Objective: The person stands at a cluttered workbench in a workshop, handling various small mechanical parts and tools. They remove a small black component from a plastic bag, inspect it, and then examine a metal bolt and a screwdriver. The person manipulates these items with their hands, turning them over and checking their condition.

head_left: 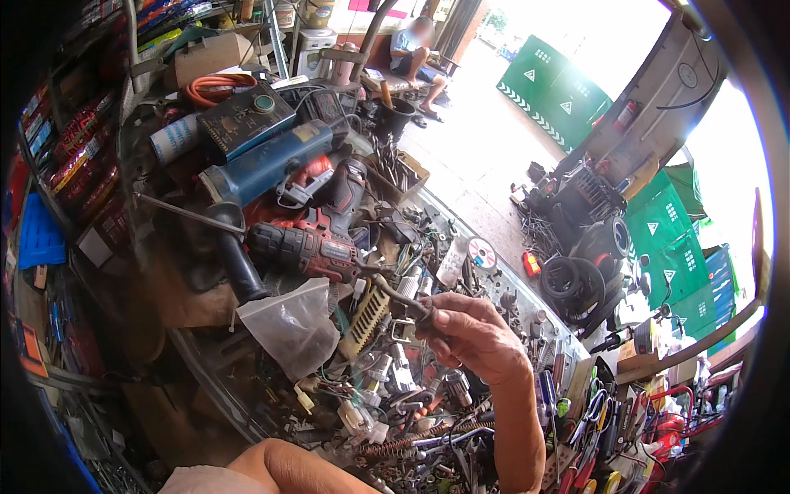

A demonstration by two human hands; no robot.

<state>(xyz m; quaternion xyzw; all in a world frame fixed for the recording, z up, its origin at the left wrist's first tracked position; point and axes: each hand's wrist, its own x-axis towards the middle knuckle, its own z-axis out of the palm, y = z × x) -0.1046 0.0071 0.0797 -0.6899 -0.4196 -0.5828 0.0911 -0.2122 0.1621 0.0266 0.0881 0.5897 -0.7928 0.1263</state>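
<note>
My right hand is raised over the cluttered bench, its thumb and fingers closed on the thick end of a dark, bent metal rod. The rod's thin far end points left, near the chuck of a red and black cordless drill. Below the rod lie a cream slotted plastic piece and a clear plastic bag. Of my left arm only the forearm shows at the lower edge; the left hand is out of the picture.
A blue angle grinder with a black side handle lies behind the drill, beside a dark box. Loose connectors, springs and small metal parts cover the bench. Pliers and scissors crowd the right. A person sits far back.
</note>
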